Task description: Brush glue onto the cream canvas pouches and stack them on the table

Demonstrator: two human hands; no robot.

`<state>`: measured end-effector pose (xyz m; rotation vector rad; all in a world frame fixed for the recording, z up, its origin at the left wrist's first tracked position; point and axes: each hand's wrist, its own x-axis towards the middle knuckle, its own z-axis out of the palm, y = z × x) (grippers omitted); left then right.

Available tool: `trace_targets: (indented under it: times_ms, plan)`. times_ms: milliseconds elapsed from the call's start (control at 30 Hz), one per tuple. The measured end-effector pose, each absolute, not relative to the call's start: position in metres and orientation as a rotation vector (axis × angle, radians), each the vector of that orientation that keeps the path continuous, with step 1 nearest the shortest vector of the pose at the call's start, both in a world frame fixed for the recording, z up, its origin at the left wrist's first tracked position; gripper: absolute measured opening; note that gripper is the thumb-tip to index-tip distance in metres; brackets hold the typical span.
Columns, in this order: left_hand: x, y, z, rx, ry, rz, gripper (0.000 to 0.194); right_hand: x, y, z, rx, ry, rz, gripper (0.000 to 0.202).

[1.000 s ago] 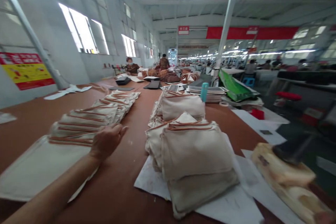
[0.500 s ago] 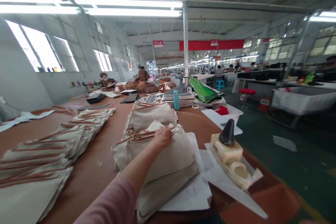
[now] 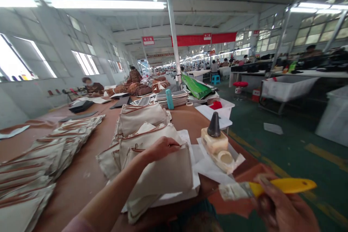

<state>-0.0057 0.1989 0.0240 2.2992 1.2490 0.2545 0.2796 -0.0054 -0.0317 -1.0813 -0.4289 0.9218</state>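
Observation:
My left hand reaches over a pile of beige canvas pouches. Its fingers are closed on the top edge of the front pouch, whose broad plain side faces me. Behind it, more beige pouches with brown edging are stacked. At the lower right, my right hand is wrapped round the yellow handle of a flat paintbrush. The brush's pale, coated bristles point left, apart from the pouch. Between the pouch and the brush, on the table, stands a yellowed plastic container with a black cone on top and a round opening.
A long row of beige pouches overlaps along the left of the brown table. White paper lies under the pile. Further back stand a turquoise bottle, a green bag and a white bin. Other people sit beyond.
My right hand has come into view with the brush. My left hand has brought the front pouch's edge up and towards me. The view has turned to the right.

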Motion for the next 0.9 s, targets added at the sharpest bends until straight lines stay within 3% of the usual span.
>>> trace_targets:
  times_ms: [233,500,667,900]
  plan:
    - [0.006,0.122,0.040,2.234,0.924,0.336,0.039,0.253,0.009,-0.010,-0.858,-0.738,0.773,0.031]
    - [0.019,0.078,0.044,2.219,0.825,0.345,0.028,0.229,-0.001,0.011,-0.935,-1.081,0.496,0.024]
    - [0.021,0.058,0.046,2.104,0.735,0.381,0.034,0.237,-0.003,0.021,-1.055,-1.224,0.247,0.023]
    - [0.016,0.052,0.048,1.935,0.757,0.388,0.033,0.247,-0.009,0.012,-0.981,-1.086,0.365,0.023]
